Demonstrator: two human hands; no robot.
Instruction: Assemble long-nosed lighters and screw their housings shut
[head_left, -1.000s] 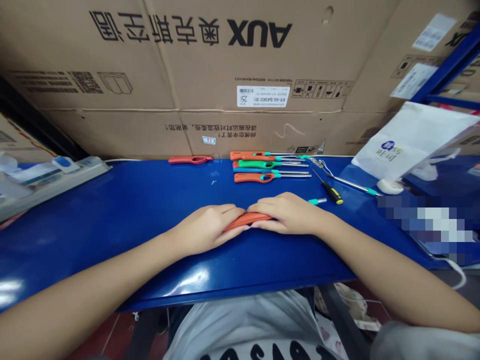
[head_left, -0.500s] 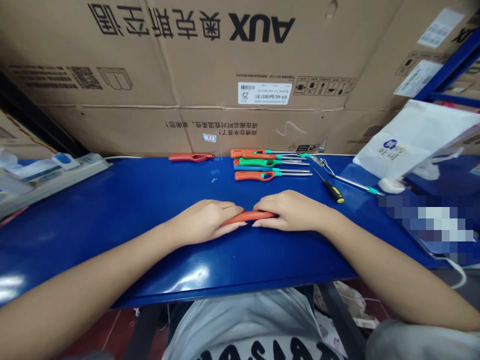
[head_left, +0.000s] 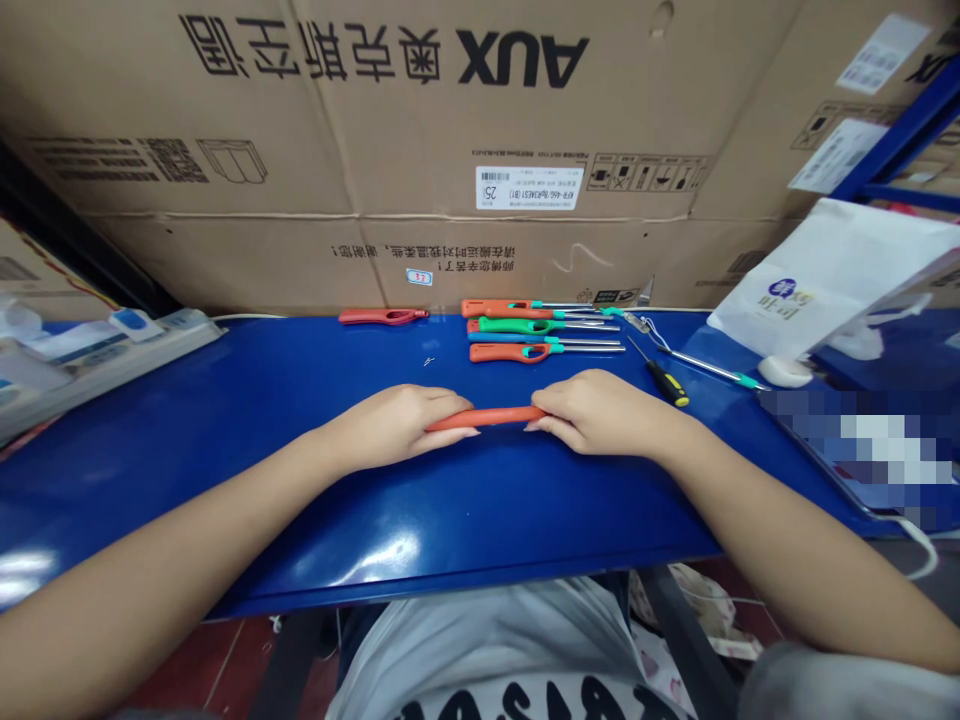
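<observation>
An orange lighter handle [head_left: 499, 416] lies level between my two hands, a little above or on the blue table; I cannot tell which. My left hand [head_left: 409, 425] is closed around its left end, thumb along the near side. Its right end is pinched by my right hand [head_left: 592, 412]. The ends of the handle are hidden in my fingers. Beyond my hands, several long-nosed lighters lie in a row, among them an orange lighter [head_left: 506, 352] and a green lighter [head_left: 514, 326]. A red handle piece [head_left: 382, 316] without a metal tube lies farther left.
A black and yellow screwdriver [head_left: 667, 383] and a loose metal lighter tube [head_left: 705, 366] lie right of the lighters. A white bag [head_left: 825, 280] stands at the right, a power strip [head_left: 127, 350] at the left. A large cardboard box [head_left: 420, 130] backs the blue table [head_left: 300, 540].
Both hands have moved slightly away from my body and farther apart. More of the orange handle's middle now shows between them.
</observation>
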